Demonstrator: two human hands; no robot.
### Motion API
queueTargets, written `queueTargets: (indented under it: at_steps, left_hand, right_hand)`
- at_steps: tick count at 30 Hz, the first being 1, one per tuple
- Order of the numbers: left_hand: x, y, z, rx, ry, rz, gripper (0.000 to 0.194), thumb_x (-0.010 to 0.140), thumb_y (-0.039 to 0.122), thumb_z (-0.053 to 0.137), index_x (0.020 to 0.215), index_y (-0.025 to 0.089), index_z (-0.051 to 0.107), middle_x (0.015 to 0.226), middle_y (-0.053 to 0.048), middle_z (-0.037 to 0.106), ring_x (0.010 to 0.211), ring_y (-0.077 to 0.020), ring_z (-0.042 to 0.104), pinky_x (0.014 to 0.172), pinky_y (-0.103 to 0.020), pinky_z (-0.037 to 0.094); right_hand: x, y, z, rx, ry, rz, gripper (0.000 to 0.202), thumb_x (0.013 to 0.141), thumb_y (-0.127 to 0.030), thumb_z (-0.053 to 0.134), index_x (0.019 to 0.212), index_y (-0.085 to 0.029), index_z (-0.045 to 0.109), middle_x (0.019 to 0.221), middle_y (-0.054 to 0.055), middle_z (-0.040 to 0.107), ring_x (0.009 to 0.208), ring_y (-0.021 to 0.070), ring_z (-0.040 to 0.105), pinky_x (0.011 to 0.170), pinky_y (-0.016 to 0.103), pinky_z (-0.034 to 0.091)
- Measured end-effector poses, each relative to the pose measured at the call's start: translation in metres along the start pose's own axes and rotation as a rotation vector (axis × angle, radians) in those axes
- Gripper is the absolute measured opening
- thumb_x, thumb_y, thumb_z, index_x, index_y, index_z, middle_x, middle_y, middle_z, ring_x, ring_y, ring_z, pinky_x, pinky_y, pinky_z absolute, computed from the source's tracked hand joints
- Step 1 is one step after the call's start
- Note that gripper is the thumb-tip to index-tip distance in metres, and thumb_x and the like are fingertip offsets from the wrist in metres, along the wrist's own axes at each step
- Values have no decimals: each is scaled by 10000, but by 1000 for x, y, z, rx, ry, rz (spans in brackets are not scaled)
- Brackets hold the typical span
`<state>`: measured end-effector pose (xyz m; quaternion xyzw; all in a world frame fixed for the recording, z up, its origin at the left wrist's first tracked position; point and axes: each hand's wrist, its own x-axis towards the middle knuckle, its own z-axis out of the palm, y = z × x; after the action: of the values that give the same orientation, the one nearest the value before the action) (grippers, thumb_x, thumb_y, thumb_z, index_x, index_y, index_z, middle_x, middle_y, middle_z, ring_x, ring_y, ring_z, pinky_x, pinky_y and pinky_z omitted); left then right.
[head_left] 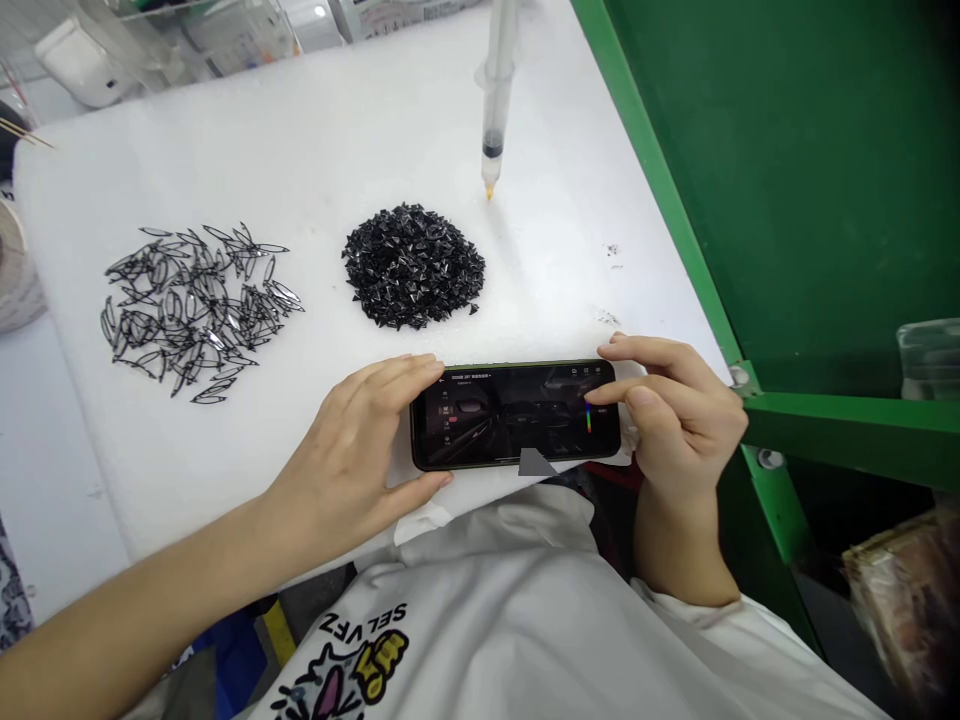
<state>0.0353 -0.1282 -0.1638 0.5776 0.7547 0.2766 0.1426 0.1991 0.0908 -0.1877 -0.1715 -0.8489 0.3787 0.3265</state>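
I see the left hand (352, 440) pinching the left end of a black, rectangular smartphone (510, 425), fingers above, thumb below, at the near edge of the white, padded tabletop (322, 130). The right hand (686, 420) points a finger onto the screen; whether its curled fingers grip, I can't tell. Beyond lies a heap of glossy black triangular chips (415, 265).

A white table surface (322, 130) spreads beneath and beyond the left hand (360, 430) and right hand (686, 420), brightly lit. Just right of the right hand, a slanting green beam (660, 175) borders it, meeting a bolted green bar (847, 435); ahead and farther right lies a dimmer dark green panel (810, 130).
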Motion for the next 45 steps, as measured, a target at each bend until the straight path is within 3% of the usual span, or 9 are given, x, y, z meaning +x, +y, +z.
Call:
queueTargets:
  at_steps: [4,14,26,38,45]
  left_hand:
    - [0,0,1,-10,-2,-11,687,829,337,561,1396,191,202,1344,-108,407,1225,-321,398,1024,-518,384]
    - [0,-1,1,-1,12,12,689,839,356,553,1405,201,191,1334,-109,419,1217,-315,404,988,-538,398]
    - [0,-2,2,22,29,18,687,835,377,556,1398,171,219,1326,-122,432,1211,-310,413,989,-525,405]
    - [0,-2,1,26,27,16,684,837,383,551,1398,174,219,1328,-115,433,1215,-307,413,993,-519,410]
    - [1,-2,2,30,44,36,684,836,392,547,1399,176,223,1317,-113,442,1199,-315,428,967,-530,432]
  right_hand:
    - [0,1,-1,22,-18,-43,224,823,-183,513,742,-264,705,971,30,673,924,241,621,821,446,512]
    - [6,10,-4,94,-105,-316,219,760,-114,503,702,-226,682,963,50,661,925,241,612,800,449,546]
    - [6,13,-5,144,-152,-400,206,742,-134,491,686,-220,669,915,57,669,934,245,600,823,500,557]
    - [5,12,-5,134,-132,-392,213,759,-140,499,664,-224,670,882,43,675,899,229,610,828,487,557]
    - [2,4,3,84,28,-117,266,794,-117,503,715,-265,710,909,5,687,913,213,619,880,477,528]
